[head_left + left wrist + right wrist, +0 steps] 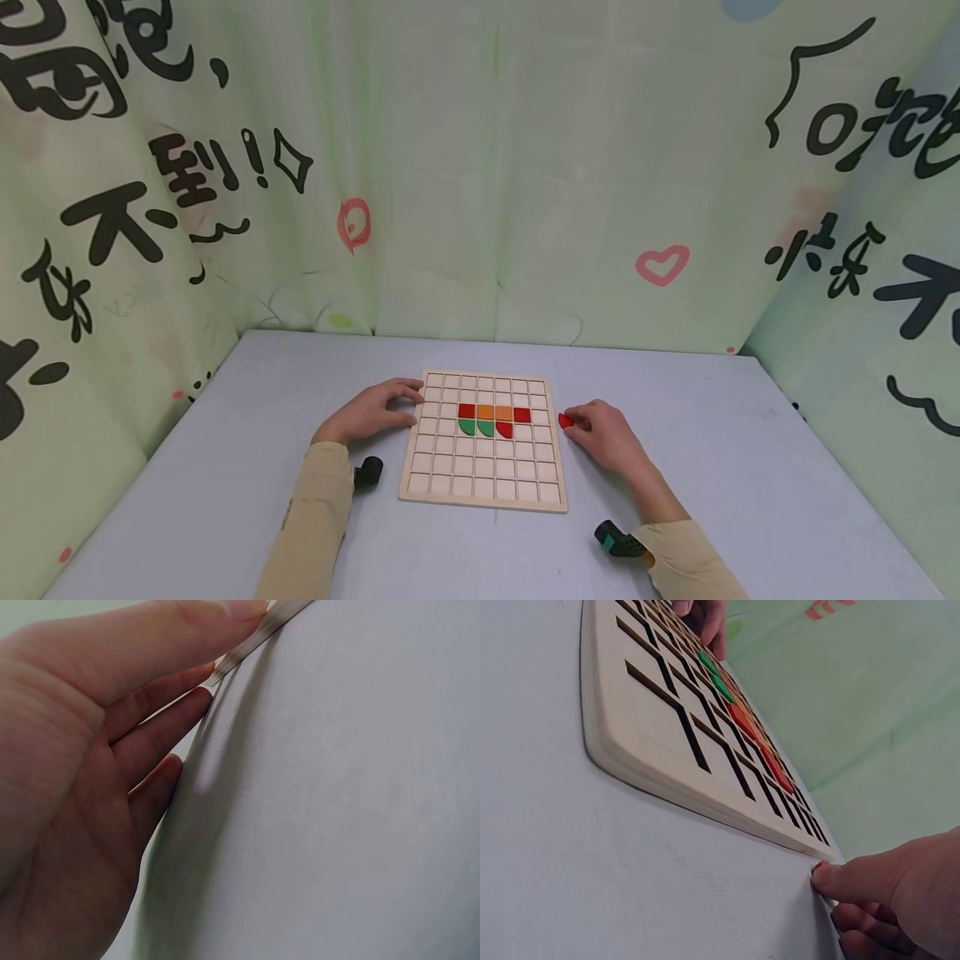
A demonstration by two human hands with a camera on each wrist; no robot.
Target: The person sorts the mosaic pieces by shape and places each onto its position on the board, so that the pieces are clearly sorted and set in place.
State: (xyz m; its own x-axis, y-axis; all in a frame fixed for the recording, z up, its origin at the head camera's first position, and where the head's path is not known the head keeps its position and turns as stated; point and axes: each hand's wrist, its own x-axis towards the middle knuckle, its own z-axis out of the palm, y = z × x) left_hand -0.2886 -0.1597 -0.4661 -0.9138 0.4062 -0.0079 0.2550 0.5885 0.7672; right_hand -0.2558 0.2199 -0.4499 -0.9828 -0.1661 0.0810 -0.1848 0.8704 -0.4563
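A wooden grid board [480, 502] lies flat on the table, with square and rounded pieces set in its cells. One row holds a red square [467, 411], two orange squares [485, 412] and another red square [522, 415]. Below them are two green quarter-rounds [467, 427] and a red quarter-round [505, 430]. My left hand [367, 412] touches the board's left edge, its fingers fairly straight and spread from the thumb. Just off the right edge, my right hand [607, 437] pinches a small red piece [565, 421] with a curved side, mostly covered by the fingertips in the right wrist view.
A pale cloth covers the table [225, 517]. Light green curtains [465, 183] with dark lettering hang behind it and at both sides. Each wrist carries a small black camera, one by the left sleeve [315, 500] and one by the right sleeve [690, 558].
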